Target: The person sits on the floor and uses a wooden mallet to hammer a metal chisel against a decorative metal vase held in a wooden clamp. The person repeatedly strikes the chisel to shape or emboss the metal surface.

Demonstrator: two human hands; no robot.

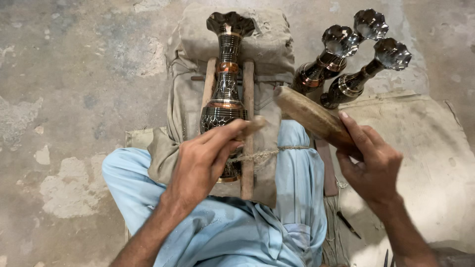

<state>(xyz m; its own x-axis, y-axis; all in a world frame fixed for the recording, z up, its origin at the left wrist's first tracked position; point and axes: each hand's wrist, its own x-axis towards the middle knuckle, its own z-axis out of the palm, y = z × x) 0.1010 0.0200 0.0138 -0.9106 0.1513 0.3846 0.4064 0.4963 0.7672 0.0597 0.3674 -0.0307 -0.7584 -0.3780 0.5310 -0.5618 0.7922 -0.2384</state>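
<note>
Lying lengthwise between two wooden rails (247, 128), a dark engraved metal vase (225, 99) with copper-coloured bands rests on a cloth-padded cradle (267, 44), its flared scalloped mouth pointing away from the person. The left hand (203, 160) sits over the lower body of the vase, fingers curled closed around a short wooden-handled tool (255, 123) whose end pokes out past the thumb beside the right-hand rail; the working tip is hidden, so I cannot tell whether it touches the metal. The right hand (371, 165) is raised to the side, fingers wrapped shut around the handle end of a thick wooden mallet (309, 116), whose rounded head points toward the vase but stands apart from it. A twisted cord (267, 153) crosses the rails and the cloth just beyond the left hand. Under the cradle are the person's legs in light blue cloth (297, 198). Three more vases (346, 64) of the same kind lie together on the floor to the right, mouths pointing away, near a pale mat (425, 148). Worn concrete floor (74, 74) surrounds everything.
</note>
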